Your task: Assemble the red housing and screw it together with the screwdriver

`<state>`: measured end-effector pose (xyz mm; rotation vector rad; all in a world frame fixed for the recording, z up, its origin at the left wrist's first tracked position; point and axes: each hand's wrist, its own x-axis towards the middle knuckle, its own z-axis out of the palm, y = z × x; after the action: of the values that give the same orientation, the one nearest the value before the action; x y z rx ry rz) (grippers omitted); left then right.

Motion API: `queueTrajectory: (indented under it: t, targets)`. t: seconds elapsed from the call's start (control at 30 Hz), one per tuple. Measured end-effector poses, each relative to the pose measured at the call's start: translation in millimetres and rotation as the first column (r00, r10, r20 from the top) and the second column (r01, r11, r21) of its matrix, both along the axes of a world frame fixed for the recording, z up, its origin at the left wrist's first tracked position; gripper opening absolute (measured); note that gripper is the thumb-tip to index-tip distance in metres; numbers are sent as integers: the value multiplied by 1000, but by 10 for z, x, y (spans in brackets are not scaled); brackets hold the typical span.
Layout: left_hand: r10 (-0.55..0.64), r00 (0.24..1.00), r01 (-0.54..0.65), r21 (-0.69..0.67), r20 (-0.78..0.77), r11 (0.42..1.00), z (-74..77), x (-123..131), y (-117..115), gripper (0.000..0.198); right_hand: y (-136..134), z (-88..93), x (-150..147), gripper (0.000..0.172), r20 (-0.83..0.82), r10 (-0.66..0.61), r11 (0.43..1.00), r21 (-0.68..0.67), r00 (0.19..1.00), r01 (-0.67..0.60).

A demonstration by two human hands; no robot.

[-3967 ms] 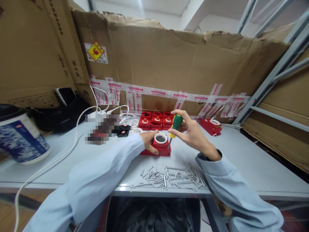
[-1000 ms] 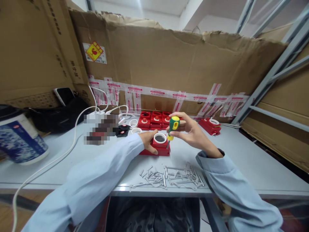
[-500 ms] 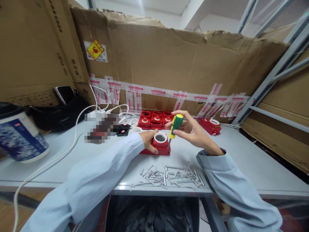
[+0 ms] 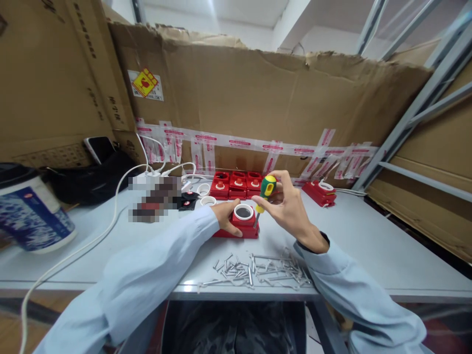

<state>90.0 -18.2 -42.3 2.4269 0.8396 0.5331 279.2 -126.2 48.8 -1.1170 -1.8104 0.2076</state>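
Observation:
On the table a red box-shaped housing carries a white ring around a dark round face. My left hand is closed around its left side, thumb along the front. In my right hand is a screwdriver with a green and yellow handle, gripped by thumb and fingers. Its shaft points down at the housing's right end, and the tip meets the red part there; any screw under it is too small to see. Nearer the table's front edge lies a pile of loose screws.
Several similar red housings stand in a row behind, and another sits to the right. White rings lie left of the row. A patterned cup, black bag and white cable occupy the left. Cardboard walls the back.
My right hand has turned around the screwdriver handle, its fingers now curled further behind it. The left hand keeps its hold on the housing. The view has shifted slightly.

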Motion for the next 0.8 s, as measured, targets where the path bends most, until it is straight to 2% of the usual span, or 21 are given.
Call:
queueTrajectory:
  t: [0.17, 0.3, 0.4, 0.5, 0.57, 0.63, 0.73, 0.8]
  targets:
    - [26, 994, -26, 0, -104, 1000, 109, 6, -71, 71, 18, -63, -34, 43, 45, -89, 995, 59, 995, 86]
    - [98, 988, -97, 14, -120, 995, 190, 18, -173, 79, 73, -86, 21, 47, 32, -84, 994, 69, 996, 82]
    - [50, 995, -50, 6, -85, 999, 239, -17, -233, 93, 146, -79, 108, 51, -11, -34, 998, 45, 999, 35]
    - [-82, 996, 82, 6, -20, 997, 277, -89, -246, 104, 231, -78, 197, 49, -93, 49, 999, 13, 994, -48]
    - [-171, 985, 172, 21, -4, 985, 296, -132, -227, 99, 283, -93, 232, 47, -165, 106, 994, 1, 981, -107]
    - [-193, 981, 193, 43, -19, 980, 315, -158, -200, 87, 326, -117, 239, 46, -231, 156, 987, 5, 960, -159]
    - [-124, 991, 128, 74, -53, 989, 338, -170, -171, 75, 375, -149, 219, 46, -294, 201, 979, 25, 934, -203]
    - [-80, 993, 89, 106, -84, 990, 344, -168, -164, 77, 406, -151, 213, 46, -319, 214, 976, 34, 923, -214]
